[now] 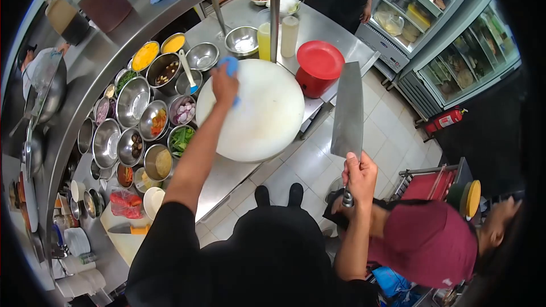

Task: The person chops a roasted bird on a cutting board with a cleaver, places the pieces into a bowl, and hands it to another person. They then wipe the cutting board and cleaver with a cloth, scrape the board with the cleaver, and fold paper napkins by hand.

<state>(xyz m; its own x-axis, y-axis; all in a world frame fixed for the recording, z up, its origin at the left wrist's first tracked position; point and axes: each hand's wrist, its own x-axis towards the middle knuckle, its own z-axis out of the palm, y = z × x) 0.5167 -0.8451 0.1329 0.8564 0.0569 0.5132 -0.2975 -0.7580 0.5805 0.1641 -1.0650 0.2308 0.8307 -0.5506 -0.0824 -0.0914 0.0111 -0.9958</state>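
My left hand (225,84) is closed on a blue cloth (228,66) and presses it against the upper left part of a thick round white chopping board (261,113). A faint yellowish stain marks the board's surface. Off to the right, over the floor, my right hand (359,177) grips the handle of a cleaver (348,111) with its broad blade pointing up. Beside the board's right edge stands a red container (319,68) with a red top. Just left of my left hand, a brush with a blue tip (193,87) leans in a metal bowl.
Several metal bowls (134,102) of chopped ingredients crowd the counter on the left. An orange-handled knife (129,229) lies near a red bag (125,203). A person in a maroon cap (430,243) is close at my right. Glass-door fridges (460,57) stand at the back right.
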